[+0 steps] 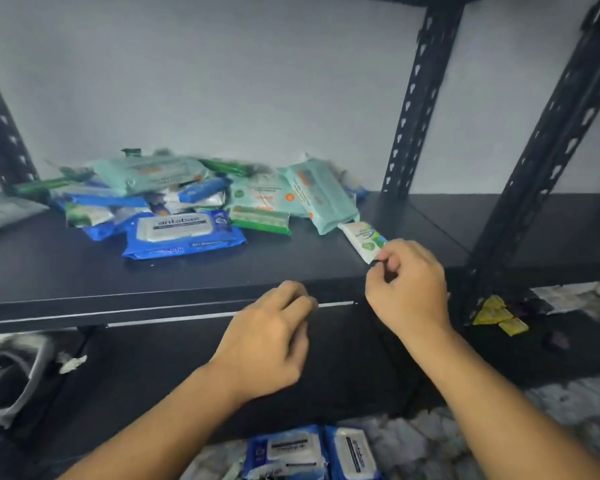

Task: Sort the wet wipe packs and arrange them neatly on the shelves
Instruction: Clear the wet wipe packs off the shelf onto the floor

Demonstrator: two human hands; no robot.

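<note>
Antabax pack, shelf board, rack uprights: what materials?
Antabax pack: soft plastic film, glossy blue, going by its crinkles and sheen; the white lid panel looks like stiffer plastic. Shelf board: matte black, flat, likely laminated board or painted metal; cannot tell which. Rack uprights: black painted metal angle, judging by the punched slots. Small white pack pinched by the right hand: also film, it seems.

The pile of wet wipe packs (174,199) fills the back of the shelf board (66,271) from left to centre, its blue pack (184,237) jutting nearest the front. Bare board runs along the front edge and right of the pile, up to the rear upright (416,98) and front upright (548,150). The right hand (409,289), pinching a small white pack (361,237), sits in that right-hand gap
</note>
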